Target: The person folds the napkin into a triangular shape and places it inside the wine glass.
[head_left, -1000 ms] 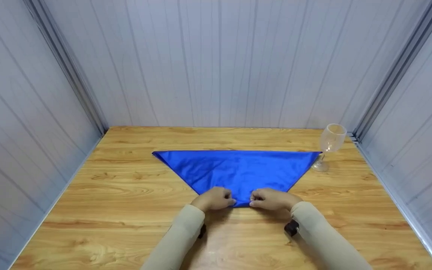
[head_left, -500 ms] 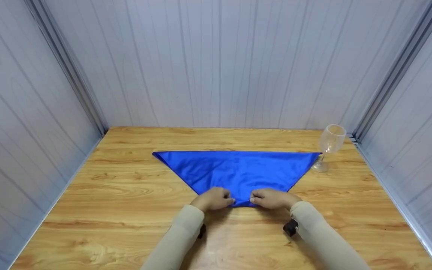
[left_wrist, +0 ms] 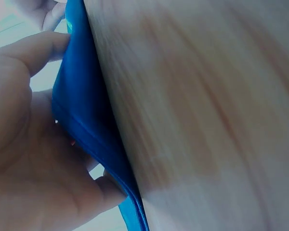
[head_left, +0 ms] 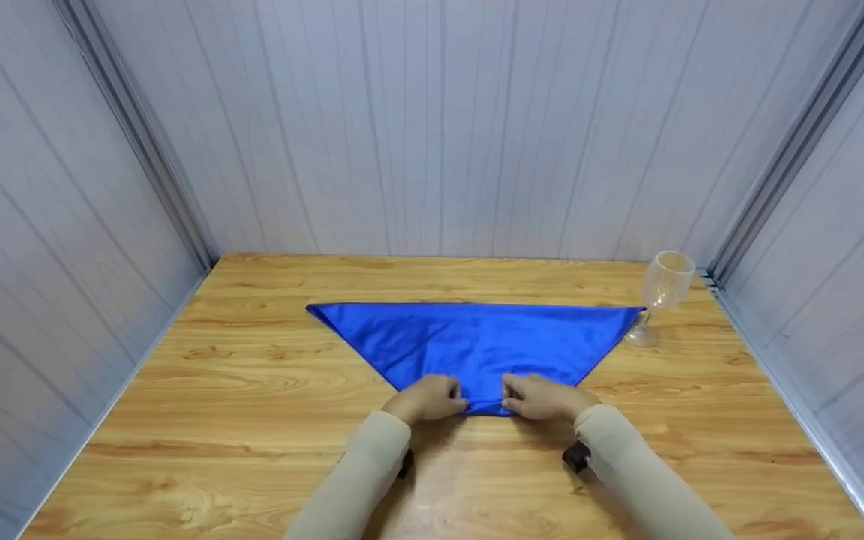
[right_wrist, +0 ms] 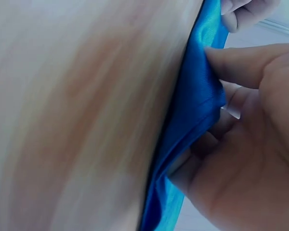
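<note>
A blue satiny cloth lies folded on the wooden table, its long straight edge at the back and its narrow front edge towards me. My left hand pinches the left part of that front edge, thumb on the near side and fingers curled behind. Mirroring it, my right hand pinches the right part, a short gap away. In the left wrist view, the raised cloth edge sits between thumb and fingers. The right wrist view shows the cloth held likewise, its lower edge close to the table.
A clear stemmed wine glass stands upright at the back right, its stem beside the cloth's right corner. Pale panel walls enclose the wooden table at the back and on both sides.
My right hand shifts very slightly left at the wrist, and the cloth's front edge changes a little between the hands. Both hands keep their pinch; the glass stays put.
</note>
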